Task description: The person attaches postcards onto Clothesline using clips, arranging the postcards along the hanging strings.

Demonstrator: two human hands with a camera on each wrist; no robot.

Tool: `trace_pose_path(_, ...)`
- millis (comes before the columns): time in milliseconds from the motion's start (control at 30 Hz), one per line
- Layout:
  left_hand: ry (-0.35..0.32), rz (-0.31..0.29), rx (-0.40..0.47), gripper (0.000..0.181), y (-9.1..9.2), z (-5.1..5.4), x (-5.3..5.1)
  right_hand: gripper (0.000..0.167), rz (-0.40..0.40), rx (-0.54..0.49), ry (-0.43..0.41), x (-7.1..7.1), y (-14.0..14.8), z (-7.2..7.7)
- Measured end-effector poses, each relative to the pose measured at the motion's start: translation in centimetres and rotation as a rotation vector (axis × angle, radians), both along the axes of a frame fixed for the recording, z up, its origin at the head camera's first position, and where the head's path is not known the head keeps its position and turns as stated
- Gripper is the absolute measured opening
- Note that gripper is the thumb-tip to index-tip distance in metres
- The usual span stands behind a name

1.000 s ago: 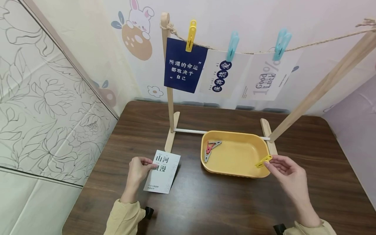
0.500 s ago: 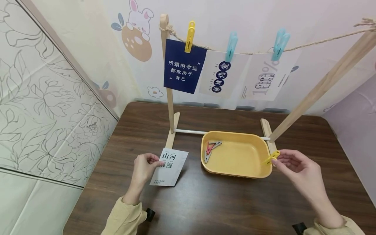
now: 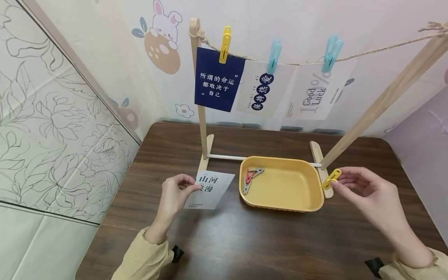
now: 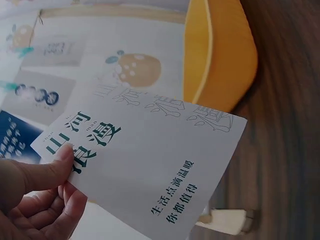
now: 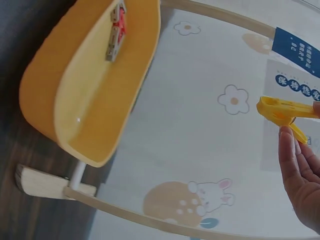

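Note:
A white card with dark green Chinese lettering [image 3: 213, 194] is pinched at its left edge between the thumb and fingers of my left hand [image 3: 176, 194], above the table. My right hand [image 3: 371, 190] pinches a yellow clothespin [image 3: 331, 179] by one end, just off the right rim of the yellow basin [image 3: 280, 205]. In the right wrist view the clothespin [image 5: 282, 110] sits between thumb and fingertips. Inside the basin's left end lie grey and red clothespins [image 3: 249, 177]. The left wrist view has the card [image 4: 150, 155] held by one corner area.
A wooden stand [image 3: 381, 105] carries a rope [image 3: 378, 50]. From it hang a navy card [image 3: 218, 79] under a yellow clothespin [image 3: 225, 44] and two pale cards [image 3: 269, 93] under light blue clothespins [image 3: 275, 56]. The stand's white crossbar [image 3: 226, 157] runs behind the basin.
My left hand has moved up and right with the card, whose lower edge now tips away. My right hand has drawn the yellow clothespin from over the basin, up and right past its rim.

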State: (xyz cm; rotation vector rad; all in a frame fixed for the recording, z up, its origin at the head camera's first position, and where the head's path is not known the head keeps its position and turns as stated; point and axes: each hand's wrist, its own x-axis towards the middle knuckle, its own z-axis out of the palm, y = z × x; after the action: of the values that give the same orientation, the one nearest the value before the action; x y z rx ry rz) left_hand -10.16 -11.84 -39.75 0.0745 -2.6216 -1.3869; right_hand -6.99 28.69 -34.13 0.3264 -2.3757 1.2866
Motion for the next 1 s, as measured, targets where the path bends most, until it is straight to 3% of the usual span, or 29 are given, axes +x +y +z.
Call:
trace_pose_path(333,0.020,-0.051,0.082,0.017,1.7,1.9,-0.5,0.044,-0.013,0.086,0.027,0.2,0.3,2.1)
trace_pose_path(633,0.085,-0.102,0.114,0.017,3.4,2.7,-1.3,0.050,0.010,0.158,0.070,0.0,1.1,4.3)
trace_pose_path(867,0.081,-0.125,0.162,0.018,5.0,3.3,-1.9,0.050,0.046,0.252,0.158,-0.6,1.9,6.1)
trace_pose_path(1000,0.086,-0.143,0.190,0.018,6.0,3.6,-2.1,0.050,0.062,0.271,0.166,-1.4,2.5,6.6)
